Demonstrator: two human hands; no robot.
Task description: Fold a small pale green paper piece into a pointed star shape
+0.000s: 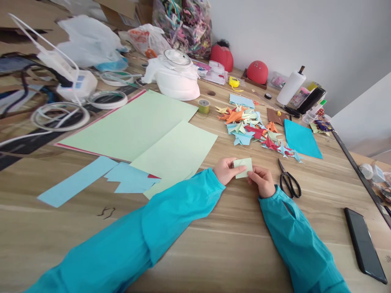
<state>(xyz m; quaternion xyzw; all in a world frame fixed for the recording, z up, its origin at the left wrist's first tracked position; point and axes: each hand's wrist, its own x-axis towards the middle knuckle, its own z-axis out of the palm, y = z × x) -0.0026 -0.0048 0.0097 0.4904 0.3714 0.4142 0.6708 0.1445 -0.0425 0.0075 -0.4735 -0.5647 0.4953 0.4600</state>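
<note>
A small pale green paper square [243,167] is held up between my two hands above the wooden table. My left hand [226,170] grips its left edge, the thumb lying across its face. At the lower right corner, my right hand [262,180] pinches the same paper between thumb and fingers. Black-handled scissors [289,181] lie just right of my right hand, points away from me. Beyond my hands spreads a pile of folded paper figures [244,124] in orange, red, blue, green and yellow. Large pale green sheets [180,148] rest to the left.
Blue paper pieces [77,181] lie at left. A phone [365,244] is at the right, a turquoise sheet [302,138] beyond the scissors. Farther back are a thread spool [203,106], a yellow tape measure [234,82], red pincushions [257,72] and a power strip with cables [77,85].
</note>
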